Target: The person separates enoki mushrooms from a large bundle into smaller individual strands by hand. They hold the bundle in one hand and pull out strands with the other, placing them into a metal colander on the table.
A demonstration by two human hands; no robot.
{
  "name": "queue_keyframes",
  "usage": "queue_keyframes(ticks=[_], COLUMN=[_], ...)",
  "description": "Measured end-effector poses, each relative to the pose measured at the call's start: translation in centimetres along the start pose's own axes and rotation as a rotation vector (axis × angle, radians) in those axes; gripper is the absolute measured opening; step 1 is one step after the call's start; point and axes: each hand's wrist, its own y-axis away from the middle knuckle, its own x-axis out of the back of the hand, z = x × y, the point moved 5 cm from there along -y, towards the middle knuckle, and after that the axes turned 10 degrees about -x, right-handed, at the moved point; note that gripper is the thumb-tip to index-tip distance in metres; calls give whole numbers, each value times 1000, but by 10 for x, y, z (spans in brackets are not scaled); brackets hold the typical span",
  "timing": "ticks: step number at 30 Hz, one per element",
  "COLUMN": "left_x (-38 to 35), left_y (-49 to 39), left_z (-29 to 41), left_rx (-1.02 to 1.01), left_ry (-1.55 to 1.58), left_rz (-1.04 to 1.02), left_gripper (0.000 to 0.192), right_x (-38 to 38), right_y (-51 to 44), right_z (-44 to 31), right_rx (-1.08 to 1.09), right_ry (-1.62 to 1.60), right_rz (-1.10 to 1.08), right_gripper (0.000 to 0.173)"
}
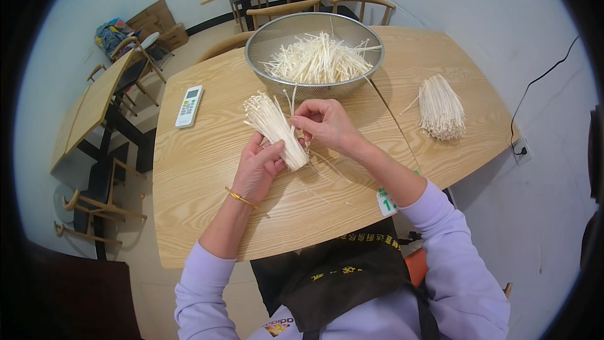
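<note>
My left hand (262,163) holds a bunch of enoki mushrooms (273,125) above the wooden table, its caps pointing away from me and its cut base towards me. At the bunch's right side, my right hand (325,125) pinches a few thin stems between thumb and forefinger. Just beyond both hands stands a perforated metal colander (314,90), with a heap of loose enoki strands (323,61) inside. Another enoki bunch (441,108) lies on the table at the right, caps towards me. Some loose strands (330,165) lie beneath and beside my hands.
A white remote control (188,106) lies on the left of the wooden table (198,198). A tag (387,204) bearing writing is at the near edge by my right forearm. Wooden chairs (283,8) stand beyond the table; a wall socket with a plug (522,151) is at the right.
</note>
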Motion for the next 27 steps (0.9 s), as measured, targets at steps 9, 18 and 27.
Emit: queue_keyframes(ticks=[9, 18, 27], left_x=[11, -1, 5], left_y=[-4, -1, -1], left_z=[-1, -1, 1], left_rx=[25, -1, 30], left_ry=[3, -20, 57], left_rz=[37, -43, 25], left_gripper=[45, 46, 41], right_x=[16, 4, 1], right_y=[2, 0, 1], right_z=[-20, 10, 5], right_rx=[-36, -153, -37], right_ry=[-310, -84, -210], right_rz=[-105, -26, -17], right_gripper=[13, 15, 11])
